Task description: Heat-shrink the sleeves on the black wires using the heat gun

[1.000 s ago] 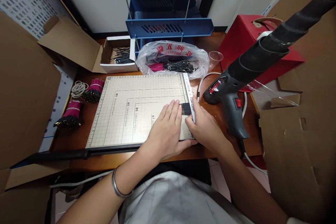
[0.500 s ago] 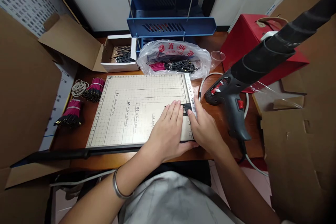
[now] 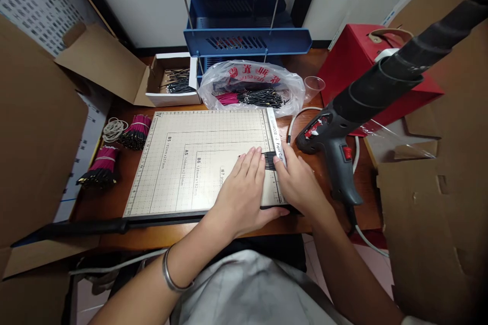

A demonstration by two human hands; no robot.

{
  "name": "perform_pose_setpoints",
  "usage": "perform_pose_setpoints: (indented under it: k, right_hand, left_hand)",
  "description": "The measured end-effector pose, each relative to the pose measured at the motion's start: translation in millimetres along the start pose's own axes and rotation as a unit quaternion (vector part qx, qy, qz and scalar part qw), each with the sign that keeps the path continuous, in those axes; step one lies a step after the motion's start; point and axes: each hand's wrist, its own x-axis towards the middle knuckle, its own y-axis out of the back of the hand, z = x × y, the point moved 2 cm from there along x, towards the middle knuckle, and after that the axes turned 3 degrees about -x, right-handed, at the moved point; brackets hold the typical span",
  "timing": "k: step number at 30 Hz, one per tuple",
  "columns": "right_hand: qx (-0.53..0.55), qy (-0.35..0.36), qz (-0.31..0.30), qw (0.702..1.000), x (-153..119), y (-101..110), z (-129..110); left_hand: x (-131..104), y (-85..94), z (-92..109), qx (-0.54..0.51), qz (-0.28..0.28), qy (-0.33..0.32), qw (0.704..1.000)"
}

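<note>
A paper cutter (image 3: 152,172) with a cream gridded board lies before me. My left hand (image 3: 242,193) rests flat on its right part, fingers together and stretched out, thumb reaching right along the near edge. Under those fingers lies a row of thin black wires (image 3: 270,161), their right ends showing beside the white edge strip (image 3: 274,132); the rest is mostly covered. My right hand (image 3: 299,177) grips the cutter's right edge at the strip, its thumb on the inner side by the wire ends and the index finger outside. Its other fingers are hidden.
A black heat gun (image 3: 339,127) stands to the right, near a red box (image 3: 343,56). Behind the cutter are a plastic bag (image 3: 213,73) of wires, an open carton (image 3: 173,99) and blue trays (image 3: 247,43). Pink-and-black bundles (image 3: 101,165) lie left; the cutter's handle (image 3: 87,227) juts left.
Both hands hold nearly the same positions on the cutter and wires. The whole view has shifted slightly.
</note>
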Motion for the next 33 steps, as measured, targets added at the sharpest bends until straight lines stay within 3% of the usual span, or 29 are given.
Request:
perform_pose_setpoints:
  k: [16, 20, 24, 30, 33]
  right_hand:
    - [0.068, 0.047, 0.011, 0.997, 7, 8, 7]
    - [0.021, 0.012, 0.023, 0.999, 8, 8, 3]
    - [0.000, 0.038, -0.004, 0.999, 7, 7, -1]
    - [-0.011, 0.014, -0.011, 1.000, 5, 10, -3]
    - [-0.061, -0.047, 0.013, 0.997, 9, 11, -9]
  left_hand:
    - [0, -0.7, 0, -0.008, 0.008, 0.003, 1.000]
    - [0, -0.4, 0, -0.009, 0.016, -0.001, 1.000]
    - [-1, 0.0, 0, -0.014, 0.013, 0.002, 1.000]
    - [0, 0.6, 0, -0.015, 0.006, 0.003, 1.000]
    - [0, 1.1, 0, -0.018, -0.002, 0.007, 1.000]
